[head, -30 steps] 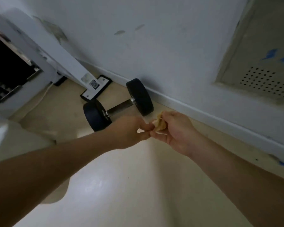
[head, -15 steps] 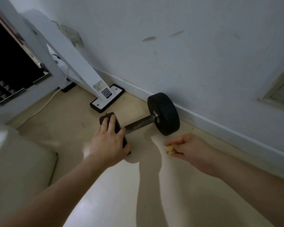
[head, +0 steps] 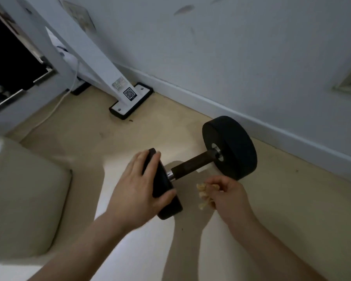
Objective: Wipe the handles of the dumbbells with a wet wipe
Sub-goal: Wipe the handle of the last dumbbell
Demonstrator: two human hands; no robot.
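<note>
Left hand [head: 138, 191] clamps the near weight plate [head: 164, 191] of the dumbbell [head: 193, 165], fingers spread over its outer face, thumb hooked on the rim. Right hand [head: 229, 195] is closed around a crumpled yellowish wipe [head: 202, 194], held just below the dark handle [head: 193, 164], not touching it. Dumbbell lies on the beige floor [head: 85, 138], far plate [head: 230, 148] near the white baseboard [head: 251, 120]. White stand leg [head: 101, 63] with QR sticker on a black-edged foot stands behind, near the wall. Cream cushion [head: 22, 195] at left.
</note>
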